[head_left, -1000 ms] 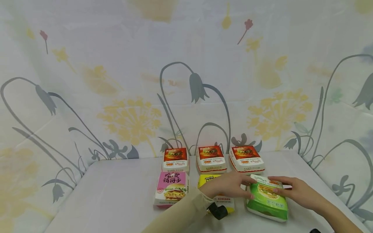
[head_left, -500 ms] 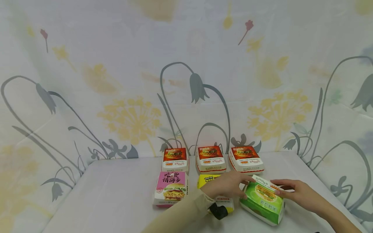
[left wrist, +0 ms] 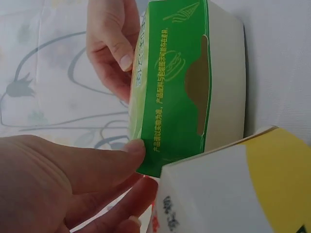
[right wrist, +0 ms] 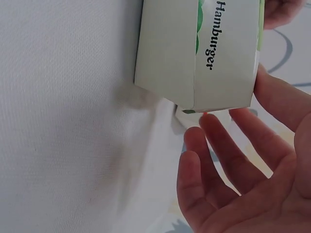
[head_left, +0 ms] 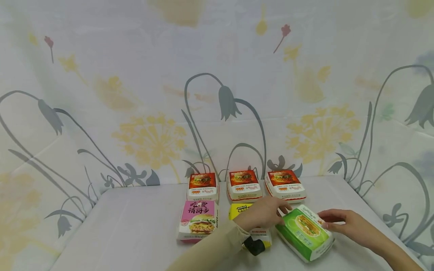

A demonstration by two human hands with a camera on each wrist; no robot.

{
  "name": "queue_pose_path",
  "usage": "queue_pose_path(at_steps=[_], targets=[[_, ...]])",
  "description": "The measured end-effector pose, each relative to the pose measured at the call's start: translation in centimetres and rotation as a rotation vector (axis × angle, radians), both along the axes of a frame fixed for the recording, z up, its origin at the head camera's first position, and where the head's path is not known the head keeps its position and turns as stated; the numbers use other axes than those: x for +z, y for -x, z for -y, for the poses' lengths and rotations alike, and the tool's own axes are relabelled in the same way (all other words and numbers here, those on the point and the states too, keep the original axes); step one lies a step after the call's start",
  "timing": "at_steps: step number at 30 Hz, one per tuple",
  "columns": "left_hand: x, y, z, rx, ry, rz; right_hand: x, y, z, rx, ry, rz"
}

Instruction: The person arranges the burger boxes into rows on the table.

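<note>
A green and white burger box (head_left: 306, 229) sits at the right of the front row, turned so one corner points forward. My left hand (head_left: 262, 212) pinches its left corner; in the left wrist view the thumb (left wrist: 133, 149) lies on the green lid edge, fingers partly hidden behind. At the back right corner, my right hand (head_left: 349, 224) holds the box between thumb and fingertips. The right wrist view shows its white side (right wrist: 221, 63) printed "Hamburger". Below my left wrist is a yellow and white burger box (head_left: 241, 206), mostly covered by the hand and sleeve.
Three red and white burger boxes (head_left: 245, 185) form a row at the back of the white table (head_left: 129, 226). A pink and white burger box (head_left: 200, 221) stands front left. A flower-printed cloth (head_left: 152, 94) hangs behind and at both sides.
The green burger box has turned clockwise, its near edge swinging round to face left and forward. Both hands stay at it, shifting only slightly. The other boxes keep their places.
</note>
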State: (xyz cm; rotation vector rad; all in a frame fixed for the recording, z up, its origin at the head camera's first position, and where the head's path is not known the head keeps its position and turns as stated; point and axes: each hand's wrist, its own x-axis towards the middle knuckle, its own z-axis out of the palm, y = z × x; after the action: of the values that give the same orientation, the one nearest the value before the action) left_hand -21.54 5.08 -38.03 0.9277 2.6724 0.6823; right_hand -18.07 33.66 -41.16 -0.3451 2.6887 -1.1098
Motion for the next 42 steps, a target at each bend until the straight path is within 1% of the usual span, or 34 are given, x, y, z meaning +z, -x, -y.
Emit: queue_pose_path(at_steps=[5,9,14,19,22,27,30,36,42], targets=[[-0.08,-0.04,-0.06,0.044,0.021,-0.070,-0.33,-0.09,-0.24,0.063,0.063,-0.036],[-0.20,-0.01,-0.12,0.069,0.012,-0.083,-0.48,-0.10,-0.31,0.063,0.091,-0.018],[-0.38,0.05,-0.07,0.075,-0.020,-0.076,-0.52,-0.03,-0.44,0.066,0.112,0.014],[-0.31,0.07,0.05,0.081,-0.071,-0.022,-0.56,0.04,-0.65,0.110,0.139,0.007],[-0.18,0.02,-0.01,0.082,-0.055,-0.012,-0.66,0.04,-0.63,0.121,0.137,-0.003],[-0.16,-0.16,-0.33,0.077,-0.003,-0.025,-0.75,-0.03,-0.45,0.111,0.124,0.004],[-0.31,-0.21,-0.49,0.069,0.010,-0.019,-0.72,-0.08,-0.34,0.126,0.138,0.005],[-0.64,-0.28,-0.67,0.028,0.046,-0.037,-0.70,-0.07,-0.29,0.167,0.195,0.027],[-0.51,-0.45,-0.73,-0.025,0.059,-0.018,-0.69,0.00,-0.36,0.156,0.175,0.045]])
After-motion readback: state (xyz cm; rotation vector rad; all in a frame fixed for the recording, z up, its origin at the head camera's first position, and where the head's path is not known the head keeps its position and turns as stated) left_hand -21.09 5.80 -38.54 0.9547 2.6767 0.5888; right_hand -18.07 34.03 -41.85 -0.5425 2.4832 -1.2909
